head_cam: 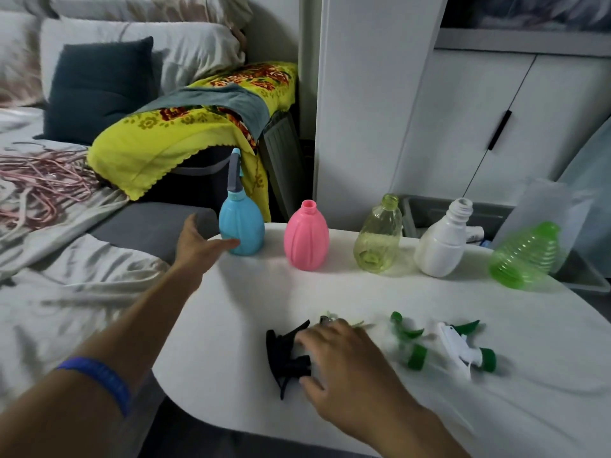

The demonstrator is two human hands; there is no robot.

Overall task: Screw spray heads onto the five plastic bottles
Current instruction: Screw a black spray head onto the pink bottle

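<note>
5 plastic bottles stand in a row along the far side of the white surface [363,408]. The round blue plastic bottle [241,230] at the left end already carries a grey-and-blue spray head [235,173]. Next come the pink ribbed plastic bottle [306,238], the clear yellow-green plastic bottle [378,238], the white plastic bottle [443,241] and the blurred clear green ridged bottle [525,256], which tilts; the first 3 of these have open necks and look empty.

The left hand [198,247] is spread open, its fingers touching the blue bottle's base and holding nothing. The right hand [347,361] rests over the black spray head [287,355] lying on the near surface, fingers curled onto it; whether it is lifted, I cannot tell. A pale green spray head [334,320] is partly hidden behind this hand. Just to the right lie a green spray head [408,342] and a white-and-green spray head [463,347]. A bed [66,276] lies to the left.
</note>
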